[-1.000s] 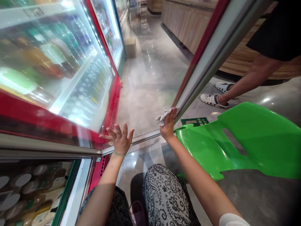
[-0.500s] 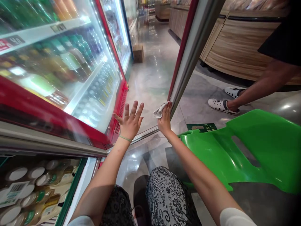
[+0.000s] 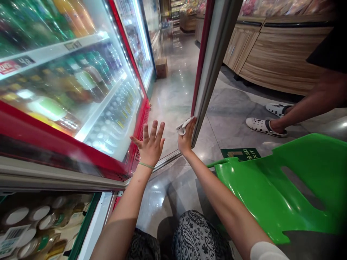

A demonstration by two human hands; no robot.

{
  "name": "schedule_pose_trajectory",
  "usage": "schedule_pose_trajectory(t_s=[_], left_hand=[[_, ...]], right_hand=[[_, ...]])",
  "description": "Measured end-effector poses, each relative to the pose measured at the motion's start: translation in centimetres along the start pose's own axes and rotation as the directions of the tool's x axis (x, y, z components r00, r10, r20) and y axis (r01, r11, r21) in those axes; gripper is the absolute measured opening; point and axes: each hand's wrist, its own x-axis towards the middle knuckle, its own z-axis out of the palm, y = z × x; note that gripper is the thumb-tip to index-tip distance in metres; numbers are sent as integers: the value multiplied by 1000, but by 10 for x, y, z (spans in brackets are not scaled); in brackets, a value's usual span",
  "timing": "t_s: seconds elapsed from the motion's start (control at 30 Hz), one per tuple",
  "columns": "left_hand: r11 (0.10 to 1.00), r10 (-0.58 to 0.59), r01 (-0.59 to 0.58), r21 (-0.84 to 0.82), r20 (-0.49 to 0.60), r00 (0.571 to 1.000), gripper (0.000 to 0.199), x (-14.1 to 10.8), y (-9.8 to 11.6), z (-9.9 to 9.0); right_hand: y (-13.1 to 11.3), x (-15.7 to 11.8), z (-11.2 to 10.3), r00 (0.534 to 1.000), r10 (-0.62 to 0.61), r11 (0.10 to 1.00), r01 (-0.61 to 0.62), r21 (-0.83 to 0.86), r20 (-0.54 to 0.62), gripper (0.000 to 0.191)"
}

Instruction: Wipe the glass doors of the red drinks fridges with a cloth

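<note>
My left hand (image 3: pixel 151 146) is open, its fingers spread in front of the clear glass of a fridge door. A thin green band circles that wrist. I cannot tell whether the palm touches the pane. In my right hand (image 3: pixel 187 139) is a crumpled white cloth (image 3: pixel 184 126), held against the glass beside the door's upright edge. The grey and red door frame (image 3: pixel 210 61) rises past my right fingertips, and its lower rail (image 3: pixel 170 156) passes below both hands.
Left stands a lit drinks fridge (image 3: pixel 29 131) with bottles on shelves. Lidded jars (image 3: pixel 40 213) sit in a case at lower left. A green plastic chair (image 3: pixel 249 187) is at my right. Beyond are a person's white clogs (image 3: pixel 264 126), wooden counters (image 3: pixel 282 54) and a cardboard box (image 3: pixel 162 68).
The view has shifted a little. The door frame and my right hand with the cloth now appear slightly further left against the floor. My left hand stays spread, in nearly the same place.
</note>
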Motion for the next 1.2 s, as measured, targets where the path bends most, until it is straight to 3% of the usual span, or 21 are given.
schedule_pose_trajectory(t_s=[0.07,0.13,0.2,0.27,0.33,0.43,0.5,0.57,0.67,0.73,0.77,0.8,0.87,0.9,0.97,1.1,1.17,1.2], left_hand=[[999,-6,4,38,27,1000,92,2,0,-1],[998,-4,2,60,38,999,89,2,1,-4],[998,0,-3,65,38,999,86,-1,-1,-8],[998,-9,6,63,42,999,84,-10,-7,-13],[997,-38,36,70,34,999,81,-25,-17,-17],[989,-112,112,94,0,994,79,-50,-37,-18],[983,-158,158,95,-5,987,80,-62,-48,-16],[980,-180,179,88,10,984,80,-68,-55,-13],[982,-177,173,79,36,984,79,-68,-58,-12],[983,-173,170,73,39,984,79,-66,-57,-12],[983,-174,171,70,37,984,80,-65,-56,-12],[982,-176,173,68,34,984,81,-65,-55,-12],[982,-181,179,64,27,983,82,-64,-53,-12],[981,-185,183,60,26,982,82,-63,-52,-12],[980,-195,193,51,29,980,81,-62,-50,-12],[977,-212,211,35,47,976,78,-61,-50,-10],[976,-215,214,34,53,975,77,-61,-50,-10],[976,-216,214,35,56,975,77,-61,-51,-10]], right_hand=[[-13,27,1,1000,0,999,1,43,-14,78],[-25,33,2,1000,-14,998,15,53,-10,80],[-32,16,5,991,-96,995,93,39,88,83],[-35,-9,8,930,-246,969,239,61,273,86],[-35,-21,9,875,-322,946,308,97,363,86],[-39,-9,12,972,-158,986,146,79,172,84],[-45,-1,16,996,-68,994,63,86,58,82],[-47,-10,21,983,-154,982,141,123,98,81],[-37,-47,28,911,-327,935,274,223,250,76],[-25,-68,33,952,-168,967,108,232,258,73],[-20,-75,35,975,4,971,-56,231,221,72],[-17,-78,36,966,192,943,-230,242,172,72],[-17,-76,40,880,464,832,-472,292,100,73],[-21,-72,41,846,526,791,-525,314,89,73],[-33,-60,43,828,555,769,-549,329,82,73],[-53,-38,44,876,478,790,-460,405,62,75],[-51,-37,45,835,547,706,-496,505,54,76],[-47,-39,45,781,622,626,-542,560,60,76]])
